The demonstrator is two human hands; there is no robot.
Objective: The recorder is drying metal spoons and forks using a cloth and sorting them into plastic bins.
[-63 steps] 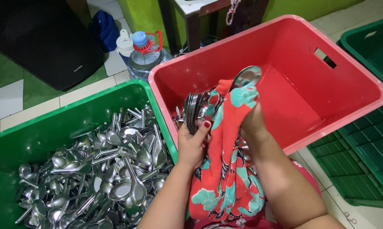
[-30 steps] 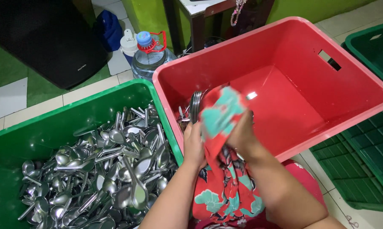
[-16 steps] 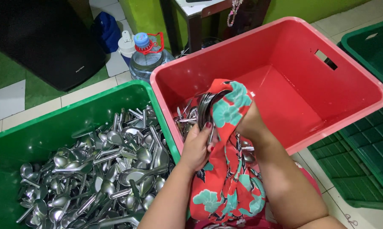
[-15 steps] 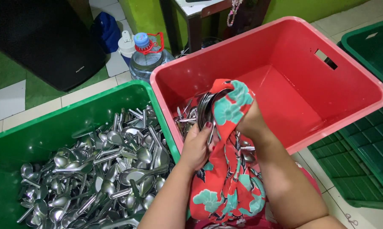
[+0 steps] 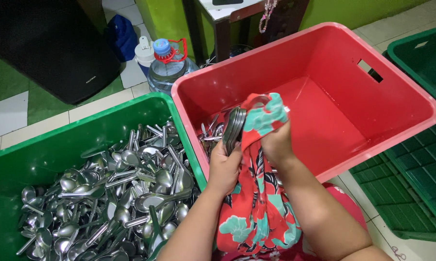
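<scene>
Red floral cloth [image 5: 256, 193] now sits lower over the bunch of spoons [image 5: 233, 129] than a second ago; left hand [image 5: 223, 166] clasps the handles over the red crate [image 5: 324, 116]; right hand [image 5: 276, 142] pinches cloth around the bowls, fingertips hidden.

Both forearms are bare right up to the lower frame edge, with no sleeves, watch or bracelets showing. The left hand [image 5: 223, 166] and right hand [image 5: 276, 144] wear no gloves, and no rings are visible on the fingers. Pink-red clothing shows beneath the right forearm.
</scene>
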